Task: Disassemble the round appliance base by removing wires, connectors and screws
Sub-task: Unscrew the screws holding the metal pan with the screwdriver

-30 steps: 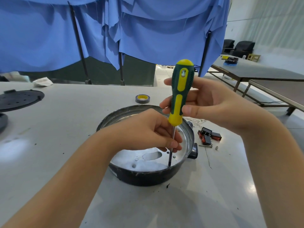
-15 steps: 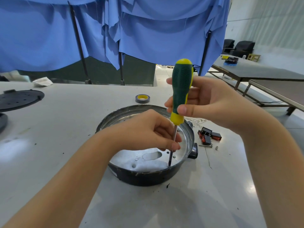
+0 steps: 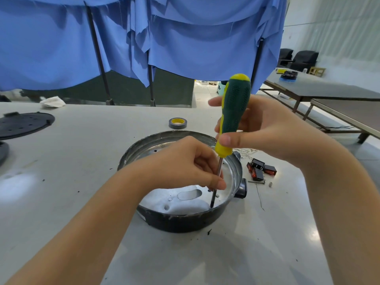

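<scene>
While the right hand [image 3: 265,128] wraps the green-and-yellow screwdriver [image 3: 234,116] by its handle, thumb across the yellow collar, the left hand [image 3: 185,163] reaches into the round appliance base [image 3: 181,220] and pinches the steel shaft low down, fingers [image 3: 218,184] closed round it to steady the tip. Tip sits at the floor of the base, near the right-hand wall; whether it is seated in a screw head cannot be made out.

Base stands on the tabletop [image 3: 86,153], middle of view, open side up. Dark outer wall, bright metal lining, an oval cut-out and a few small holes in the floor. A dark knob or socket [image 3: 241,189] juts from its right side.

Handling, as judged: shell looks like thin sheet metal in a plastic ring, so probably light and stiff, likely to skid or spin on the smooth tabletop under turning force. Neither hand holds it now. Best hold would be the rim or outer wall; the cut metal edges inside may be sharp.

Nearby: red-and-black switches [image 3: 260,170] with loose screws [image 3: 257,181] just right of the base, thin wires [image 3: 244,151] behind them, a roll of tape [image 3: 177,123] beyond, a black perforated disc [image 3: 22,124] far left.
</scene>
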A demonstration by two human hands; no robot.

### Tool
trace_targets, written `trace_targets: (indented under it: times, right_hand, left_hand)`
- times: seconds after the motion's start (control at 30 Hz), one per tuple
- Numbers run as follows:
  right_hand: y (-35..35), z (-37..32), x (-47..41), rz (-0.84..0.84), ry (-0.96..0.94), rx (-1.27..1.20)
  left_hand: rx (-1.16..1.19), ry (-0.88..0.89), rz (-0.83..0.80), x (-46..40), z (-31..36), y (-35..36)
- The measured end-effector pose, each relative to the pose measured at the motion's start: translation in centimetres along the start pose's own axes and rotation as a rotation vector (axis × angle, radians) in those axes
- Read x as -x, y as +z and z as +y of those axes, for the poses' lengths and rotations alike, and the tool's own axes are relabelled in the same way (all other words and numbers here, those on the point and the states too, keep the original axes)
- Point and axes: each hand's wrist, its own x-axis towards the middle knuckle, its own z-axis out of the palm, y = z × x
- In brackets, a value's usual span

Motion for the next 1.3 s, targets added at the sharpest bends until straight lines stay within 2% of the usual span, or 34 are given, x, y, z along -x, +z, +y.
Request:
trace_targets:
  times: [0.17,0.33,0.4,0.7,0.97,1.17,1.3]
  right_hand:
    - [-0.3,-0.2,0.4,-0.085,0.006,-0.150]
    - [0.2,-0.1,0.0,-0.040,0.042,0.081]
    - [0.4,-0.1,-0.1,-0.018,0.041,0.093]
    - [-0.2,-0.4,0.5,-0.173,0.030,-0.108]
    - [0.7,-0.4,-0.1,0.021,0.000,0.094]
    - [0.1,-0.4,0.5,-0.079,-0.017,-0.140]
    - [0.0,-0.4,0.4,-0.133,-0.006,-0.151]
  left_hand:
    - [0.024,-0.005,-0.091,0.2,-0.3,-0.3]
    - [-0.031,0.017,-0.038,-0.1,-0.5,-0.1]
    - [-0.055,0.018,-0.030,-0.1,-0.6,-0.2]
    - [-0.159,0.010,-0.006,-0.2,-0.1,0.1]
    - [-0.141,-0.002,0.015,-0.1,0.0,0.2]
    - [-0.017,-0.012,-0.099,0.1,-0.1,-0.3]
    - [-0.005,-0.009,-0.087,0.1,-0.4,-0.2]
